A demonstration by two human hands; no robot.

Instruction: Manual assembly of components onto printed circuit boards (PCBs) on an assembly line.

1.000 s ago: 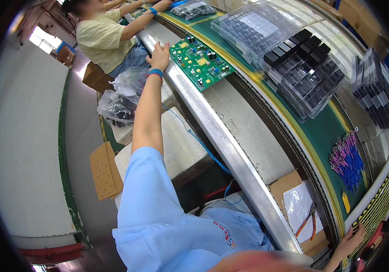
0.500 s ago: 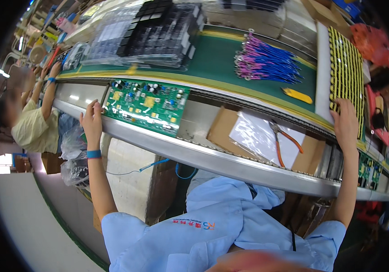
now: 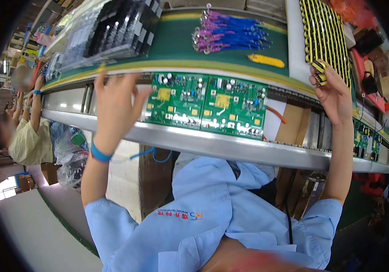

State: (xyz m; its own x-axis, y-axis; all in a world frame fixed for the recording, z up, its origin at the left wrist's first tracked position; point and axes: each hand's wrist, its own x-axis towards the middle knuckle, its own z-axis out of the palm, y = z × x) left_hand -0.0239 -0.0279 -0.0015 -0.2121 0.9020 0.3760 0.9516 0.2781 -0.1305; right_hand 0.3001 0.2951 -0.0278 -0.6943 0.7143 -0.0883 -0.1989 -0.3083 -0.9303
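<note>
A green circuit board panel (image 3: pixel 234 109), its two halves side by side and fitted with small components, lies across the rails of the conveyor (image 3: pixel 230 141). By its left edge is my left hand (image 3: pixel 121 102), fingers spread and somewhat blurred, holding nothing; I cannot tell whether it touches the board. My right hand (image 3: pixel 335 97) is raised at the right, its fingers closed on small yellow-and-black striped parts (image 3: pixel 319 73). Just beyond that hand, rows of the same striped parts (image 3: pixel 326 34) stand on a white foam slab (image 3: pixel 296 45).
Blue-and-pink wire leads (image 3: pixel 230 34) and a yellow utility knife (image 3: pixel 266 60) lie on the green bench top (image 3: pixel 171 45). Clear plastic trays (image 3: pixel 117 29) are stacked at far left. A plier handle (image 3: pixel 276 114) shows beside the board. Another person (image 3: pixel 29 140) works at left.
The board panel has slid right along the rails and covers most of the pliers. My left hand has come off the rail; my right hand has taken striped parts. The view has shifted.
</note>
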